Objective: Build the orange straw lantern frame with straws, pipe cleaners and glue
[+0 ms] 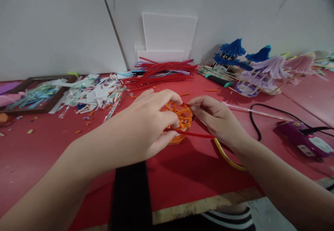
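Note:
An orange openwork form [184, 114] made of pipe cleaners stands on the red table, partly hidden behind my fingers. My left hand [159, 119] is closed around its left and upper side. A red pipe cleaner [198, 134] sticks out to the right from beside my left thumb. At the form's upper right edge, my right hand [212, 114] pinches a bit of red pipe cleaner between thumb and fingertips. Under my right wrist lies a yellow curved strip [226, 157], its other end covered by my arm.
Behind lies a heap of red pipe cleaners [167, 73]. White scraps [97, 93] and a brown frame [48, 107] are at left. Blue and lilac roofed models [232, 50] stand at right, near a purple power strip [305, 138] with a black cable [254, 119].

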Demonstrator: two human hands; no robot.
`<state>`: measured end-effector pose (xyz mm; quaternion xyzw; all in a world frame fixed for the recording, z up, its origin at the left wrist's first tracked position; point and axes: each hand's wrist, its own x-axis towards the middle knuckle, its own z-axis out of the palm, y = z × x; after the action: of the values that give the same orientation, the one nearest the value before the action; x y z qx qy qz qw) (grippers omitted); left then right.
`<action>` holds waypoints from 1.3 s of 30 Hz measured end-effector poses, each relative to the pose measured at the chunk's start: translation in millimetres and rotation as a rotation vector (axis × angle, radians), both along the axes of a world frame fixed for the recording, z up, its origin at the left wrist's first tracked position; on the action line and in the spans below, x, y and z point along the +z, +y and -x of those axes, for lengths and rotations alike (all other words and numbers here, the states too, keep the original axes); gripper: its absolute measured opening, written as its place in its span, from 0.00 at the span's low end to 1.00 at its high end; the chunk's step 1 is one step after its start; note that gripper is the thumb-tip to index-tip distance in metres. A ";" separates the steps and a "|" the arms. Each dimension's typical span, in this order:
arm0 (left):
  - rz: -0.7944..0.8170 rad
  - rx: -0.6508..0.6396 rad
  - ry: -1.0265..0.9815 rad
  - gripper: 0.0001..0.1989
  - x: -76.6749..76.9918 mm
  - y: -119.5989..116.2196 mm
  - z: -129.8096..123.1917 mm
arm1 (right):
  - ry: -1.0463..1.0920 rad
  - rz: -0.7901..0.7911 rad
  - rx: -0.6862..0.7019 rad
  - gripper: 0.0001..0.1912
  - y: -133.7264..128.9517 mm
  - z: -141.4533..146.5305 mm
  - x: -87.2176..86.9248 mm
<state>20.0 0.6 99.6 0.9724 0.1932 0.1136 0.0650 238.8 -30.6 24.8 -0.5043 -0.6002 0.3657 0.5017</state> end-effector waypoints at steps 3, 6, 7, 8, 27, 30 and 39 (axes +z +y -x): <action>0.007 0.004 -0.005 0.12 -0.1 0.2 -0.2 | -0.084 -0.012 -0.037 0.08 -0.5 -2.7 -0.8; 0.007 -0.003 0.001 0.13 0.7 0.1 0.1 | -0.230 -0.091 -0.061 0.09 -1.3 -5.3 -0.5; 0.007 -0.005 0.003 0.13 1.2 0.0 0.4 | -0.284 -0.128 -0.061 0.09 -1.7 -6.2 -0.2; 0.007 -0.009 0.001 0.13 1.6 -0.1 0.8 | -0.338 -0.164 -0.061 0.08 -1.9 -7.0 0.1; 0.072 0.088 -0.048 0.29 -4.8 7.6 6.5 | -0.514 -0.361 -0.013 0.07 1.2 -12.3 -0.7; 0.132 0.069 -0.096 0.32 -7.3 11.6 6.7 | -0.475 -0.342 -0.020 0.07 1.0 -10.7 -0.6; 0.166 0.056 -0.105 0.31 -7.0 11.1 8.0 | 0.076 0.169 0.072 0.10 20.4 -7.1 4.1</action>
<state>12.0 11.7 92.6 0.9506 0.2254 0.1499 0.1521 245.9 -10.2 28.9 -0.5088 -0.5655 0.4517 0.4662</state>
